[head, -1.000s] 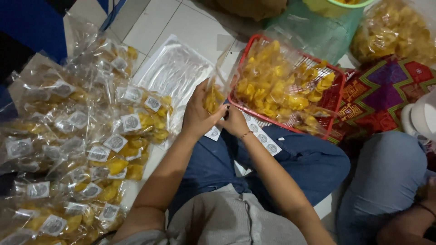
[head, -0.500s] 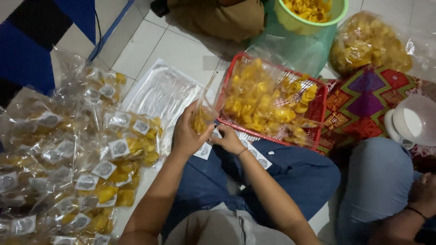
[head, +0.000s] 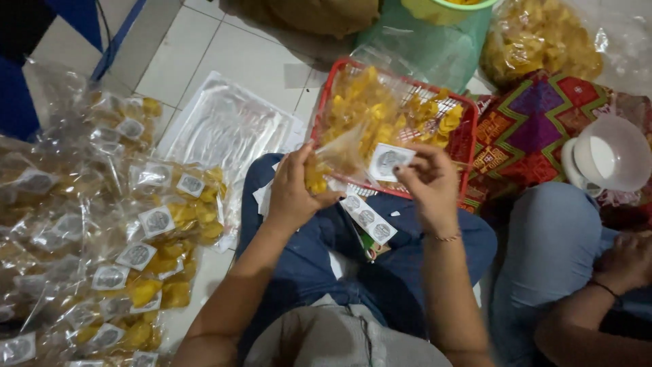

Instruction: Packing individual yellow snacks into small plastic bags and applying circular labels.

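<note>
Label strip [head: 367,219]: on the lap, below the hands. Left hand [head: 293,192]: fingers clamped on a small clear bag of yellow chips [head: 327,167]. Right hand [head: 430,182]: fingertips pinching a round-printed label [head: 390,161] against the bag. Red basket [head: 467,141] of chips: just beyond. Filled bags [head: 146,224]: heaped at left.

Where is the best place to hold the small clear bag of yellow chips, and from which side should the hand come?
Probably the lower, filled part of the clear bag, taken from its left side, as the left hand holds it now. The chips gather at the bottom, so that part is firm; the upper plastic is loose and empty. This leaves the top free for the right hand, which holds a round label there.
</note>
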